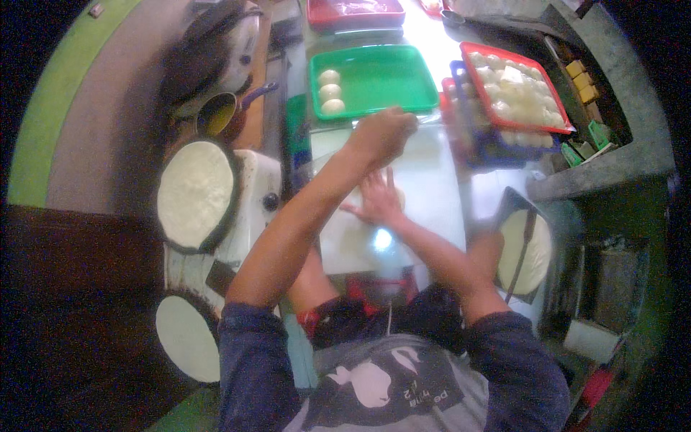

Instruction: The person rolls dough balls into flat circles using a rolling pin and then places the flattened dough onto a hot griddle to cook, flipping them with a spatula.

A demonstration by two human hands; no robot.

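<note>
My left hand (384,137) is curled above the far end of the white work surface (432,216), just in front of a green plastic tray (388,81). A clear plastic sheet (429,117) shows at its fingers, blurred, and seems pinched there. Below it my right hand (378,198) lies with fingers spread on a pale flattened dough piece (400,198), mostly hidden under the palm. Three round dough balls (331,92) stand in a row along the left side of the green tray.
On my left, pale dough rounds (197,194) (189,339) cover griddles beside a stove (259,183). A saucepan (216,114) with yellow liquid stands behind. At right, stacked trays (561,121) hold dough balls. Another round lies in a dark pan (507,205) under a long utensil (522,254).
</note>
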